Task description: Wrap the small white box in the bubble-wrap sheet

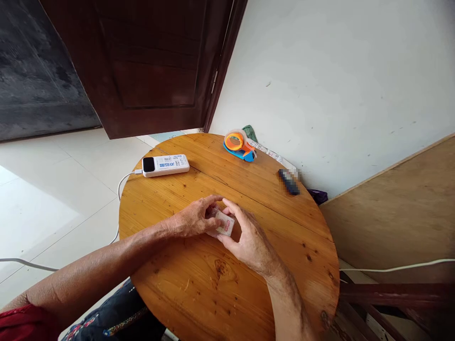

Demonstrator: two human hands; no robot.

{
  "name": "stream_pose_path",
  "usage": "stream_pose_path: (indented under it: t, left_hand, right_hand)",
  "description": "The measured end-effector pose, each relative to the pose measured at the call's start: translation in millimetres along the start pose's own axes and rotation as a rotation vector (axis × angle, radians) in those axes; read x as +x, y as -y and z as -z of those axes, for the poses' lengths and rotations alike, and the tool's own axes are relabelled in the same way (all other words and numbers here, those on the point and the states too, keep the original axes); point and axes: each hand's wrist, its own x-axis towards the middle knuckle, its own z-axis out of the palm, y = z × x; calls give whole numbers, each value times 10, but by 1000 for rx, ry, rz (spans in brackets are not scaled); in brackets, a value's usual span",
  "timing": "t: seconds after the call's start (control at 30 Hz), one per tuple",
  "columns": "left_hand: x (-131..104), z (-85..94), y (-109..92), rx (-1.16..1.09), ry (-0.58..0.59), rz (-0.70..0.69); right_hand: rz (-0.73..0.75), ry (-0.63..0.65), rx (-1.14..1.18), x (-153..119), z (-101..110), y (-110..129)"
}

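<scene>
Between my hands, over the middle of the round wooden table (192, 187), is a small whitish rectangular pack (226, 224) with red print, which looks like a deck of cards. My left hand (199, 217) grips its left side, the thumb lying on its top face and the fingers curled round the far side. From the right, my right hand (249, 239) curves around it: the thumb meets the near edge and the fingers reach the far edge by my left fingertips. The pack's left part and its underside are hidden.
A white device (166, 166) with a black screen and a plugged-in cable (122, 182) lies at the back left. An orange and blue tape dispenser (240, 145) stands at the back, and a dark, partly blurred object (289, 182) lies at the right. A wall (320, 71) rises behind the table.
</scene>
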Motion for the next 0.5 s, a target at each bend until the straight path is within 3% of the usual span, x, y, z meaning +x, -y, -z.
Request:
stream_pose_path:
  t: [0.27, 0.5]
  left_hand:
    - [-29, -21, -31, 156, -110, -48]
    - [-18, 15, 6, 80, -128, -40]
  right_hand:
    - [2, -29, -50, 2, -14, -60]
    - [11, -32, -50, 7, -5, -64]
